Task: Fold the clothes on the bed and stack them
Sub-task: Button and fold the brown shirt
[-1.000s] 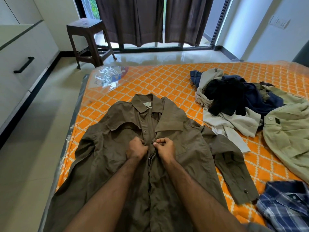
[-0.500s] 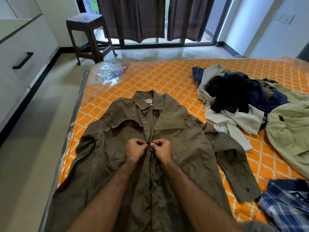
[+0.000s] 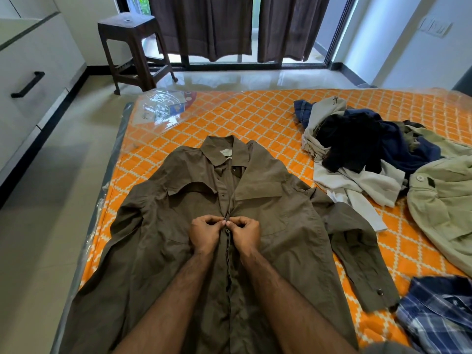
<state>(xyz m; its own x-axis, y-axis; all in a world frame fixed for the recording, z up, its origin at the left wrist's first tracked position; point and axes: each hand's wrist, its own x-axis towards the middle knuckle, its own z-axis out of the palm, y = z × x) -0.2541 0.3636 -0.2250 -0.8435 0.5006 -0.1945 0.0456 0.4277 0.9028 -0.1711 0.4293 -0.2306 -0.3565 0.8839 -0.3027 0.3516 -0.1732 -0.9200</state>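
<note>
Orange bed (image 3: 255, 118), both hands (fingertips pinching) on brown shirt (image 3: 281, 226)

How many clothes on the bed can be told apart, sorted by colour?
Olive-brown button shirt, pinched at the placket by left hand and right hand: 1
Pale green garment: 1
Blue plaid shirt: 1
Mixed heap of white, black and navy clothes: pieces cannot be counted
Total told apart: 3, plus the heap

Single head-worn view, looking forward and down, close over the bed (image 3: 255, 118).
</note>
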